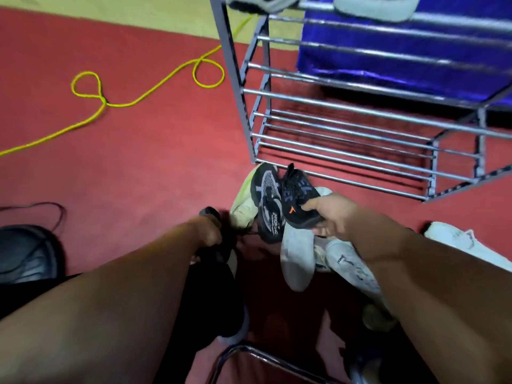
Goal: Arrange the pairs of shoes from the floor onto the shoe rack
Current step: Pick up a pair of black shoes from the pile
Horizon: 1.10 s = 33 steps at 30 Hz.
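The right hand grips a black mesh sneaker with an orange mark before the grey metal-bar shoe rack. The left hand closes around a dark, blurred shoe, mostly hidden beneath it.

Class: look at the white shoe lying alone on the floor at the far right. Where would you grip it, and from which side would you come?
Probably the collar, from above. The white shoe lies on the red floor with its upper facing up and nothing on top of it, so fingers could hook into the opening. The right hand, the nearer one, already holds a black shoe.
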Each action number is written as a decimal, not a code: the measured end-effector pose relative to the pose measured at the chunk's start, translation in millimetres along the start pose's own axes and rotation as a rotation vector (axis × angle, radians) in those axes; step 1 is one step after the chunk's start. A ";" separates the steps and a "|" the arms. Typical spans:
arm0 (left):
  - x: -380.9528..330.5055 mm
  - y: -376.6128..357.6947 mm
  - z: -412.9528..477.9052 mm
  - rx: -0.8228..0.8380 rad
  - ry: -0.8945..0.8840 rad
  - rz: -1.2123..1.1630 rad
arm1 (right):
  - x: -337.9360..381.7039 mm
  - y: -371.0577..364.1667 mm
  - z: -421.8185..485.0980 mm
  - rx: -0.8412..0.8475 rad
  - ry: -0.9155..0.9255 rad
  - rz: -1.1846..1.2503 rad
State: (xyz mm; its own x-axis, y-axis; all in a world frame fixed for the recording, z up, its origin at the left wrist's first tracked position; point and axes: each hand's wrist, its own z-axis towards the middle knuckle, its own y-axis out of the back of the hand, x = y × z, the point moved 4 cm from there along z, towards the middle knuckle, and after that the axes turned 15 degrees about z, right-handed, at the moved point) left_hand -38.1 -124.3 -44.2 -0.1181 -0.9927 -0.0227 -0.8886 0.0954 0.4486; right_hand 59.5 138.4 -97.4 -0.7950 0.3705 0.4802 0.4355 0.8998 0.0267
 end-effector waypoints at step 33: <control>-233.4 35.9 -174.8 0.087 -0.597 -1.322 | 25.5 192.0 -234.6 -0.154 0.560 1.029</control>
State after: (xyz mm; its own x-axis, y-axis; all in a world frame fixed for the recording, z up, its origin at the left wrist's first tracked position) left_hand 35.0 98.1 133.3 0.6487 -0.1818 -0.7390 -0.5134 -0.8214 -0.2486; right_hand 221.9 266.6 125.6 0.2390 0.7182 0.6535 0.8397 0.1851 -0.5105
